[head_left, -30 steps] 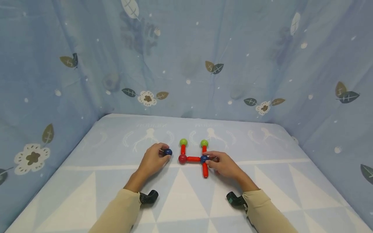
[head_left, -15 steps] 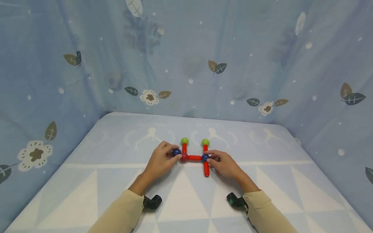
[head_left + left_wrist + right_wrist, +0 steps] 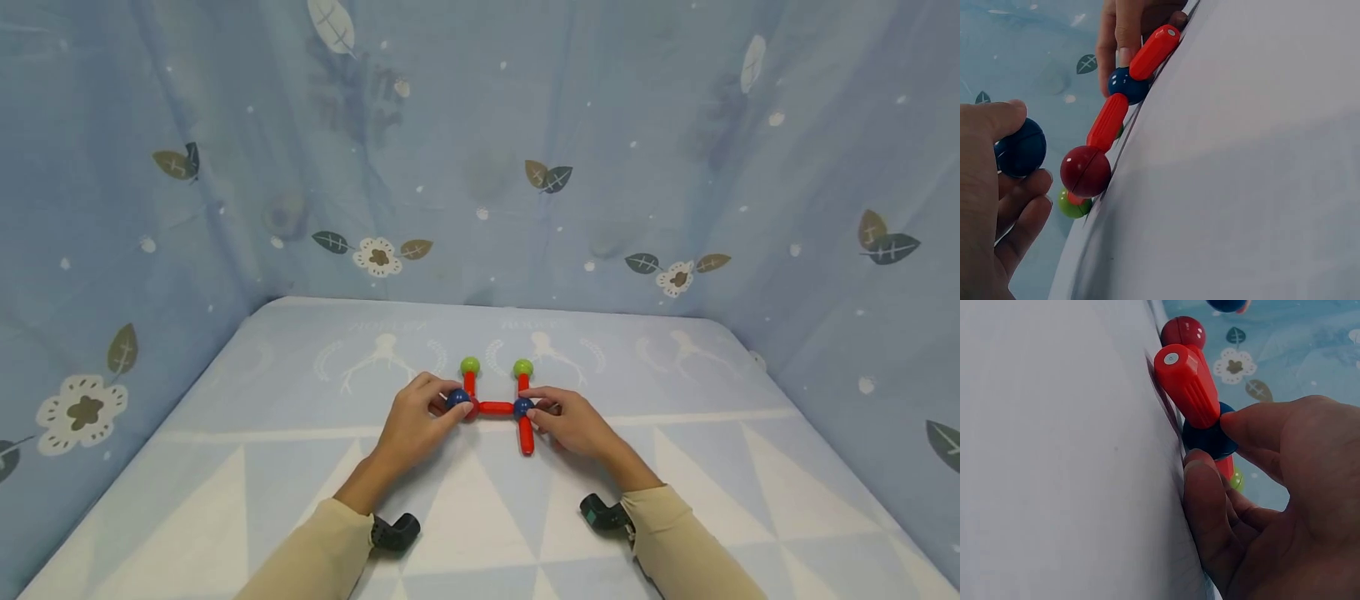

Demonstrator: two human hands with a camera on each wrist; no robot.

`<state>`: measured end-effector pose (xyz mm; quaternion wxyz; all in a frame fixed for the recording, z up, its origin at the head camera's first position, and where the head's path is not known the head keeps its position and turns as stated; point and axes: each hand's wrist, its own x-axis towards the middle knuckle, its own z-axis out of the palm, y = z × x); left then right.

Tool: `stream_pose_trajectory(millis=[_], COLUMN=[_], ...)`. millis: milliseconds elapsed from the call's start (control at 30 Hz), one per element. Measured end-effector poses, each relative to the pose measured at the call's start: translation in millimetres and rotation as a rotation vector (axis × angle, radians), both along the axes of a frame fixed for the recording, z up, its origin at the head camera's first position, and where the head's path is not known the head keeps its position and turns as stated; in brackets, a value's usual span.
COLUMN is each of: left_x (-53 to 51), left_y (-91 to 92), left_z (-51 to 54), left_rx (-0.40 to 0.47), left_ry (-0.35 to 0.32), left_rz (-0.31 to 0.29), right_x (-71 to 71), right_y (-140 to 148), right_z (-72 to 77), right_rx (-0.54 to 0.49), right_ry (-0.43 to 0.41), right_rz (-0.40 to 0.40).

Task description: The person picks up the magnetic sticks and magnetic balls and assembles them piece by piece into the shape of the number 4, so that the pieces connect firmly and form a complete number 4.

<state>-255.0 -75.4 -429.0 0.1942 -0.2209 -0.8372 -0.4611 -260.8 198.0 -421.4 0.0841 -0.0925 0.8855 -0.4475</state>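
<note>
My left hand [image 3: 411, 423] pinches a loose blue ball [image 3: 1027, 150] between thumb and fingers. In the left wrist view a gap separates this ball from the red ball [image 3: 1085, 172] of a ball-and-rod toy; it is held a little above the table. A red rod [image 3: 496, 408] joins that red ball to a second blue ball [image 3: 1207, 439], which my right hand [image 3: 576, 423] pinches. Another red rod [image 3: 527, 437] points from there toward me. Two further rods run away from me to green balls [image 3: 470, 365]. In the head view the loose ball partly covers the red one.
The toy lies on a table [image 3: 480, 517] covered with a pale blue and white patterned cloth. A blue printed curtain [image 3: 480, 150] rises behind and along both sides. Black wrist cameras [image 3: 396, 532] sit by the cuffs of beige sleeves [image 3: 315, 546].
My left hand has moved right, bringing the loose blue ball from beside the toy to its red ball. The right hand keeps its grip on the other blue ball.
</note>
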Motion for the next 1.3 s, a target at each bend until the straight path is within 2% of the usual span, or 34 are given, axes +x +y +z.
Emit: stream_pose_trajectory(millis=[200, 433, 700, 1000, 1167, 1300], left_x=[-0.6, 3.5, 6.3, 12.1, 16.3, 17.9], left_y=[3.0, 7.7, 16.5, 26.2, 29.2, 30.2], left_z=[0.2, -1.4, 0.2, 0.5, 1.2, 1.3], left_rx=[-0.012, -0.041, -0.084, -0.168, -0.198, -0.245], left_ry=[0.012, -0.013, -0.005, -0.09, -0.145, -0.188], left_rz=[-0.043, -0.076, -0.133, -0.198, -0.26, -0.285], right_x=[0.1, 2.3, 4.9, 6.5, 7.2, 6.3], right_y=[-2, -4, -7, -14, -16, -16], right_z=[4.5, 3.6, 3.6, 4.2, 4.0, 2.3], right_rx=[0.027, 0.034, 0.041, 0.076, 0.05, 0.032], right_ry=[0.012, 0.012, 0.017, 0.025, 0.013, 0.006], right_rz=[-0.019, 0.006, -0.052, -0.071, -0.075, -0.068])
